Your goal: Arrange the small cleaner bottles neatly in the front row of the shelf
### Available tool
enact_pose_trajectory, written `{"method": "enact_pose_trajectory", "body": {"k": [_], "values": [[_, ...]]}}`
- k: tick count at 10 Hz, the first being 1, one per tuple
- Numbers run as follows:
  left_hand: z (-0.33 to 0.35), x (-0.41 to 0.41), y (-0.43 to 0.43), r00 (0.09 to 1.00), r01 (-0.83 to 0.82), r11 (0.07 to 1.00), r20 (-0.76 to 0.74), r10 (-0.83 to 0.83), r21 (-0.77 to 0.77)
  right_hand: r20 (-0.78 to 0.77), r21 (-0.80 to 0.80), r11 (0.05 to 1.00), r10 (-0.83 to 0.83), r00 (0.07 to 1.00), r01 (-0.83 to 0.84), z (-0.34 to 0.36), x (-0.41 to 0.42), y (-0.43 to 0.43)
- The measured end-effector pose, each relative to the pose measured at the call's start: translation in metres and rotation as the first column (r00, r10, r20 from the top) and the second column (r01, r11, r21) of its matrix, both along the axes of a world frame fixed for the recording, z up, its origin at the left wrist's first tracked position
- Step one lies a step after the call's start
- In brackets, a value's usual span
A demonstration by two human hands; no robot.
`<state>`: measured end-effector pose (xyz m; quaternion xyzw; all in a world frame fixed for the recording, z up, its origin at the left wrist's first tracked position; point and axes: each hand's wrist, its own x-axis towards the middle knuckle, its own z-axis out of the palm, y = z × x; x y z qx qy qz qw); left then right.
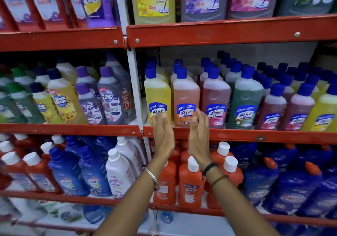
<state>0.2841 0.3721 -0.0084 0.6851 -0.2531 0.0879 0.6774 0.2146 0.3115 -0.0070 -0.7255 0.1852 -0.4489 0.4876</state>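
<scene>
Orange bottle (186, 97) upright at the front edge of the middle shelf (237, 135), framed by both hands. Left hand (162, 131) raised flat, palm turned inward, fingers loosely together and holding nothing, fingertips over the lower label of the yellow bottle (157, 97) just to the left. Right hand (198, 131) mirrored on the other side, also flat and empty, its fingertips at the orange bottle's right edge, in front of the gap before the pink bottle (216, 99). Actual contact with either bottle hard to confirm (fingers slightly blurred).

Key relation for the coming move: orange bottle straight ahead of and slightly above the palms, between them, long axis vertical, cap up. Right hand nearer to it; left hand closer to the yellow neighbour. Probably a squeeze or a nudge sideways to square the bottle in line, with room to close both palms on its flanks.

Outward along the front row, counted: four tall bottles side by side (yellow, orange, pink, then a green bottle (246, 100)), followed to the right by three shorter bottles, two pinkish (271, 106) and one yellow (322, 111) at the frame edge. Seven fronts visible in all, every one blue-capped and label forward. Further rows of blue caps behind, too crowded to count. One silver bangle (152, 175) on the left wrist; two dark bands (212, 170) on the right.
</scene>
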Motion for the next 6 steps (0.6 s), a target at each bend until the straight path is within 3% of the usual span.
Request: {"method": "enact_pose_trajectory", "body": {"k": [1,2,5,6], "values": [[0.006,0.02,0.009,0.993,-0.115,0.992,-0.027,0.113,-0.06,-0.105,-0.009,0.98,0.197,0.975,-0.2,-0.001,0.014,0.01],[0.002,0.041,0.011,0.988,-0.09,0.996,-0.124,0.093,0.029,-0.27,0.133,0.939,0.343,0.9,-0.318,0.004,0.03,0.015],[0.004,0.05,0.025,0.994,0.003,0.986,-0.111,0.016,0.166,-0.193,0.309,0.881,0.426,0.884,-0.357,0.01,0.038,0.015],[0.007,0.039,0.024,0.995,-0.025,0.98,-0.087,0.043,0.199,-0.043,0.468,0.8,0.444,0.895,-0.375,0.02,0.02,0.006]]}}
